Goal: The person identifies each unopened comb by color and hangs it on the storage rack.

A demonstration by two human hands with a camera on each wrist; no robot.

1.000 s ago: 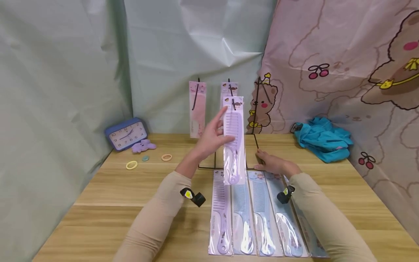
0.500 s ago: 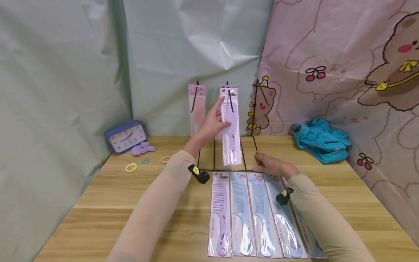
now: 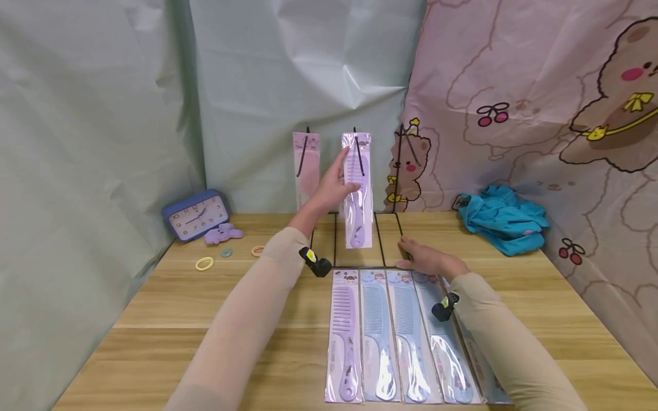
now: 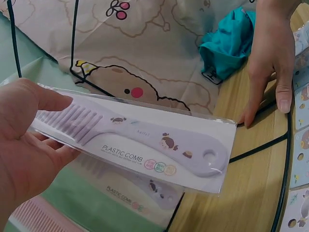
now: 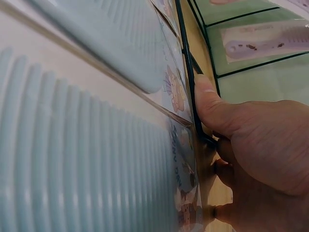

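My left hand (image 3: 331,187) pinches a purple plastic comb in a clear-fronted packet (image 3: 361,220), thumb across the front and fingers behind. The packet's top is on the middle hook of a black wire rack (image 3: 360,267), and the comb's handle points down. Behind it, in the left wrist view, hangs another packaged purple comb (image 4: 145,186). A packaged pink comb (image 3: 307,165) is on the left hook. At the right front corner of the rack's base, my right hand (image 3: 429,258) grips the wire, thumb (image 5: 210,99) on top.
Below the rack lies a row of packaged combs, one purple (image 3: 348,342) and several blue (image 3: 380,337). A clock (image 3: 197,216), a purple bear-shaped piece (image 3: 222,233) and small hair ties (image 3: 204,263) are at left. Turquoise cloth (image 3: 504,220) sits at right. The right hook (image 3: 412,147) holds no packet.
My left hand has pushed the packaged purple comb back along the middle hook, so it now covers the one behind in the head view. The right hand has stayed on the rack's base.
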